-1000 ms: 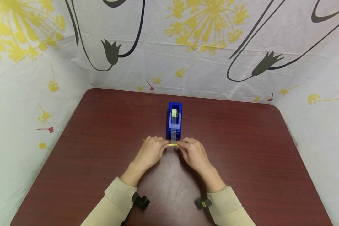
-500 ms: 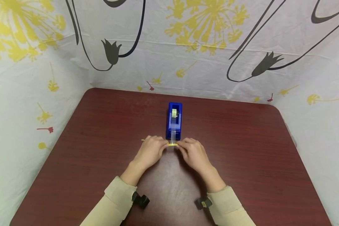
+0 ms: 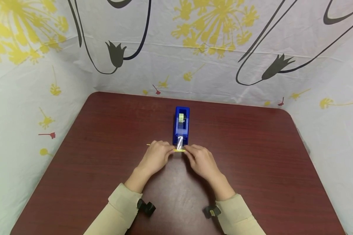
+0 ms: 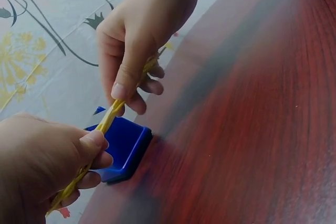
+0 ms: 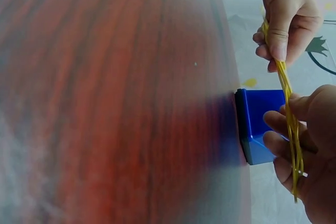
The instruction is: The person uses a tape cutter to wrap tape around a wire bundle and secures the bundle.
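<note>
My left hand (image 3: 155, 156) and right hand (image 3: 202, 160) pinch a bundle of thin yellow strands (image 3: 179, 150), held level between them just in front of a blue tape dispenser (image 3: 178, 141). From the dispenser, a strip of clear tape (image 3: 180, 141) runs to the short stretch of bundle between my fingertips. In the left wrist view, each thumb presses the bundle (image 4: 106, 121) against the fingers. The right wrist view shows its strands (image 5: 294, 145) running past my right palm, where a small white bit (image 5: 303, 174) shows. One yellow end pokes out beyond my left hand.
The dispenser stands on a dark red-brown table (image 3: 253, 163), its tape roll (image 3: 181, 117) toward the back. A patterned white cloth (image 3: 211, 75) hangs behind the table and along both sides. Dark wrist cameras (image 3: 146, 208) sit at both cuffs.
The tape strip now catches the light more brightly between dispenser and bundle. Both hands keep their pinch and have barely shifted.
</note>
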{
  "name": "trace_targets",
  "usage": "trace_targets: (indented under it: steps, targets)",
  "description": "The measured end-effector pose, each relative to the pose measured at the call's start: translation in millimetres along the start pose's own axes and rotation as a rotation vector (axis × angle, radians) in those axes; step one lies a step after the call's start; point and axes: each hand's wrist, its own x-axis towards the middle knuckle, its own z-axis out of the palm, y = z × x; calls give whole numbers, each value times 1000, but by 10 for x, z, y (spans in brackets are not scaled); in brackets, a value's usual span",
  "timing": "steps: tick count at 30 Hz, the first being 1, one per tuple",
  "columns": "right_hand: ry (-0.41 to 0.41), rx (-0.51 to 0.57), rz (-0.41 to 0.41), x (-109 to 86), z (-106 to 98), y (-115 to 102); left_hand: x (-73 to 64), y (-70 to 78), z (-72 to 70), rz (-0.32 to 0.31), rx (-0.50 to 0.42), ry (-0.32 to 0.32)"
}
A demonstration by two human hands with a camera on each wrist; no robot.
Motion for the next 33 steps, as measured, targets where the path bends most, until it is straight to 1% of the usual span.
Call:
trace_targets:
  steps: [3, 5, 10, 19, 21, 26, 28, 33]
  targets:
    - [-10, 1, -1, 4, -2, 2, 1, -4, -4, 6, 9, 8]
    - [-5, 9, -8, 10, -3, 5, 0, -5, -2, -4, -4, 4]
    - [17, 17, -21, 15, -8, 9, -4, 7, -2, -39, -33, -7]
    - [59, 12, -35, 2, 2, 29, 1, 32, -27, -55, -33, -32]
    - [61, 17, -34, 3, 0, 28, 2, 27, -21, -52, -34, -25]
    - [59, 25, -26, 4, 0, 29, 1, 11, -5, -13, -23, 13]
    - [51, 28, -20, 5, 2, 32, -2, 11, -10, 1, -7, 24]
    - [23, 26, 3, 4, -1, 26, -10, 6, 5, 12, 10, 48]
